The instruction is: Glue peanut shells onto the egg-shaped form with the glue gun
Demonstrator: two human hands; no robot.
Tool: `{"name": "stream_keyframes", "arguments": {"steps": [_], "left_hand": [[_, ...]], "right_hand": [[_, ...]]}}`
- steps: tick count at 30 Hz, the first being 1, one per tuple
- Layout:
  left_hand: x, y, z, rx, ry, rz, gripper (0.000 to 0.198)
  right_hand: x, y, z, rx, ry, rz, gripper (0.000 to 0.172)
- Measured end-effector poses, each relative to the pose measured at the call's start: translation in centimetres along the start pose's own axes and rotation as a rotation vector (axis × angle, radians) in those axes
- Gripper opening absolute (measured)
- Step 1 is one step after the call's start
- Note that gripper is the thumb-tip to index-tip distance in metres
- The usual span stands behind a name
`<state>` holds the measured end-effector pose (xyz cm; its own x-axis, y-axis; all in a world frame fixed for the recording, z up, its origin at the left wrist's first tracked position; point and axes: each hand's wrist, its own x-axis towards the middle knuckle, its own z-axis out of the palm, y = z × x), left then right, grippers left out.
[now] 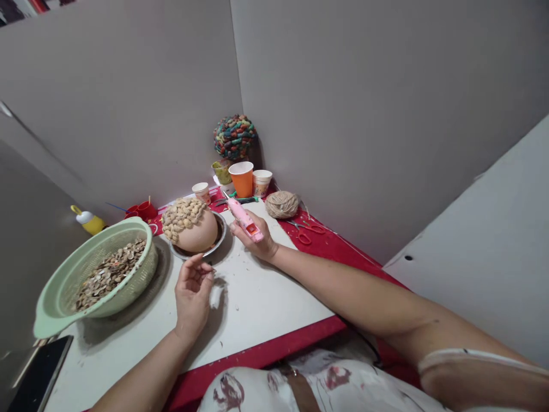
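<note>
My right hand [257, 229] is closed around a pink hot glue gun [244, 218], its metal tip pointing up and to the left. My left hand [195, 286] hovers over the white board with its fingers curled and the thumb near the fingertips. Something small and dark may be pinched there, but I cannot make it out. Just beyond the left hand, a beige ball [199, 233] rests in a shallow metal bowl [222, 232]. Tan nut shells [182, 217] cover its upper left part, while the lower right is bare and smooth.
At left stands a green colander [148, 252] with many loose shells [114, 274]. Behind are paper cups [242, 180], a multicoloured ball [234, 136], a twine ball [282, 205] and red-handled scissors [305, 236]. A dark flat device [38, 372] lies front left. Grey walls [321, 86] enclose the corner.
</note>
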<state>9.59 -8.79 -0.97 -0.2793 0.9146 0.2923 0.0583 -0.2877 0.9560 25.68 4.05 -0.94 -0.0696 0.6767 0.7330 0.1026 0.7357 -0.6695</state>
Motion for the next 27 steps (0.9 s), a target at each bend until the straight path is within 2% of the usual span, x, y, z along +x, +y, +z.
{"name": "stream_keyframes", "arguments": {"steps": [7, 16, 22, 27], "left_hand": [[0.0, 0.3, 0.0, -0.15, -0.042, -0.138, 0.039], [0.2, 1.9, 0.1, -0.478, -0.148, -0.327, 0.064], [0.4, 2.0, -0.2, -0.627, -0.223, -0.427, 0.057], [0.5, 2.1, -0.5, -0.768, -0.204, -0.542, 0.054]], "right_hand": [[-0.5, -0.7, -0.3, -0.02, -0.03, -0.11, 0.016], [-1.3, -0.7, 0.7, 0.014, -0.209, -0.4, 0.017], [-1.4, -0.2, 1.0, 0.054, -0.295, -0.543, 0.025], [-1.5, -0.2, 1.0, 0.069, -0.319, -0.585, 0.033]]}}
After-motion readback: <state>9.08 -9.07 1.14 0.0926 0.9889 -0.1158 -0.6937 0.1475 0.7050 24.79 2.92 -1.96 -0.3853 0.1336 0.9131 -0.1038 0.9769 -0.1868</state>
